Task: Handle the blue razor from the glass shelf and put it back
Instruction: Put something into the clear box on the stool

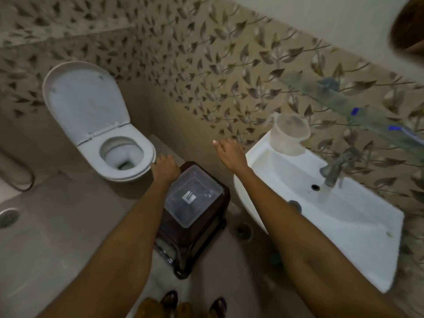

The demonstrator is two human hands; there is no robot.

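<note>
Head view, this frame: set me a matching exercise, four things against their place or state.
Things:
1. toilet lid
2. clear plastic jug
3. blue razor
4. left hand

Place or state:
A. lying on the glass shelf
B. raised upright
C. standing on the sink rim's corner
D. resting on the dark stool's far edge

Pairs: 1-B, 2-C, 3-A, 4-D
</note>
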